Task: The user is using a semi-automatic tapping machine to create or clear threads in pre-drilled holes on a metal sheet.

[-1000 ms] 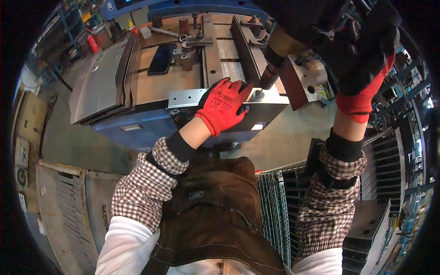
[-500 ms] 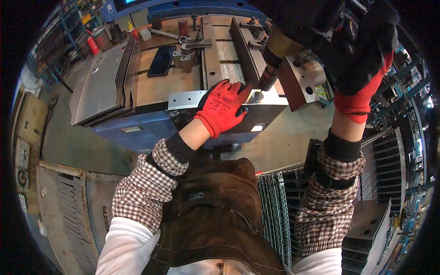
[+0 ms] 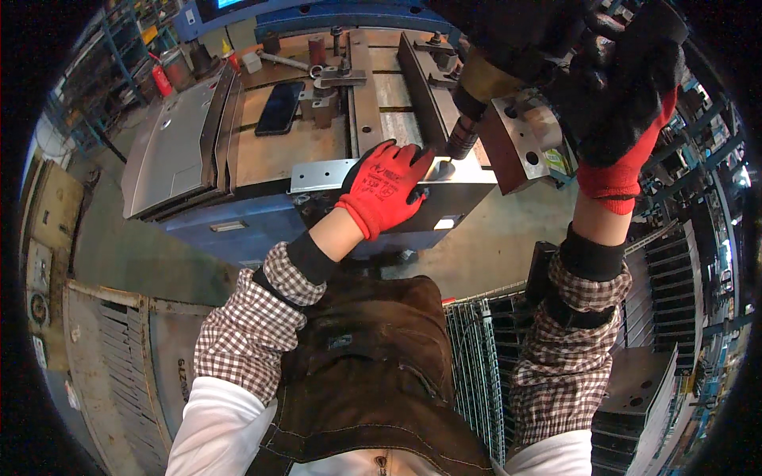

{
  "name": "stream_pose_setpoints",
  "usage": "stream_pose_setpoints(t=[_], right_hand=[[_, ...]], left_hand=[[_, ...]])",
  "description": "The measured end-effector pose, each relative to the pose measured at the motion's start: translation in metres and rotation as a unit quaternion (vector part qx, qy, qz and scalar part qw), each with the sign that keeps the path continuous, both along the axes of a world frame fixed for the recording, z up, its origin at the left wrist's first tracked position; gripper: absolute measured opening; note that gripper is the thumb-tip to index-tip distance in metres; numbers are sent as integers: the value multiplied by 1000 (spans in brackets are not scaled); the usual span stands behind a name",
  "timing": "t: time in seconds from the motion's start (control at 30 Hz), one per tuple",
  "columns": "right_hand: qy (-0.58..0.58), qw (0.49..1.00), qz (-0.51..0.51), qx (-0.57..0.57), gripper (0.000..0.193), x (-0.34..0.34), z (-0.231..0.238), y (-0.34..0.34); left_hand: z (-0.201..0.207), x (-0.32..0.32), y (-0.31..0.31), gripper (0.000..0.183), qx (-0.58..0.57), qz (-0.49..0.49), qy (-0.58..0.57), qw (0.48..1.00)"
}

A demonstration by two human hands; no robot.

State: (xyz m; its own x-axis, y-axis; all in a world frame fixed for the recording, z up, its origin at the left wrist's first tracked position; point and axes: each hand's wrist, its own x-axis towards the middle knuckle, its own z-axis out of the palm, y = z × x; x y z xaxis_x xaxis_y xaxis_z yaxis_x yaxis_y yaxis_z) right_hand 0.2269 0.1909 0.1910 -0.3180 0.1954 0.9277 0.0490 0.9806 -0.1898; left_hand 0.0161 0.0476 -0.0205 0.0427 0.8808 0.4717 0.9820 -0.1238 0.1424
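A silvery metal plate with small holes (image 3: 317, 176) lies along the front edge of the machine table. My left hand (image 3: 386, 184), in a red glove with dark fingertips, is closed over this plate, fingers on top and thumb at its front side. Just right of those fingers, a dark drill chuck (image 3: 462, 136) points down at the plate's lit end; its tip looks close to the surface, but contact is unclear. Raised at the upper right, my right hand (image 3: 631, 103), in a red and black glove, has its fingers curled at the dark machine head (image 3: 524, 36). Shadow hides what they grip.
A phone (image 3: 279, 107) lies on the table, beside clamps (image 3: 341, 78) and a wrench (image 3: 284, 60). Stacked sheet-metal panels (image 3: 178, 147) stand at the left. A drilled metal block (image 3: 520, 147) sits right of the chuck. A wire rack (image 3: 480, 357) is near my right side.
My right hand and the machine head have shifted slightly left, and the chuck has moved a little down and left. My left hand stays on the plate.
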Motion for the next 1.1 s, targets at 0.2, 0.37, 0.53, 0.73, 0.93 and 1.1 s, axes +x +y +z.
stream_pose_setpoints(t=[0.2, 0.37, 0.53, 0.73, 0.93, 1.1], right_hand=[[-1, 1000, 6, -5, 56, -4, -5, 0], [-1, 1000, 5, -5, 56, -3, -5, 1], [-2, 1000, 5, -5, 56, -2, -5, 1], [1, 1000, 5, -5, 56, -2, -7, 2], [4, 1000, 4, 0, 56, 1, -6, 2], [5, 1000, 6, 0, 56, -2, -9, 3]], left_hand=[[-6, -3, 0, 64, 7, 8, 12, 1000], [-7, -4, 0, 66, 10, 3, 15, 1000], [-9, -5, 2, 67, 18, -7, 5, 1000], [-7, -9, 2, 67, 15, -20, -7, 1000], [2, -7, 1, 66, 3, -15, 2, 1000], [1, -8, -1, 64, -5, -11, -1, 1000]])
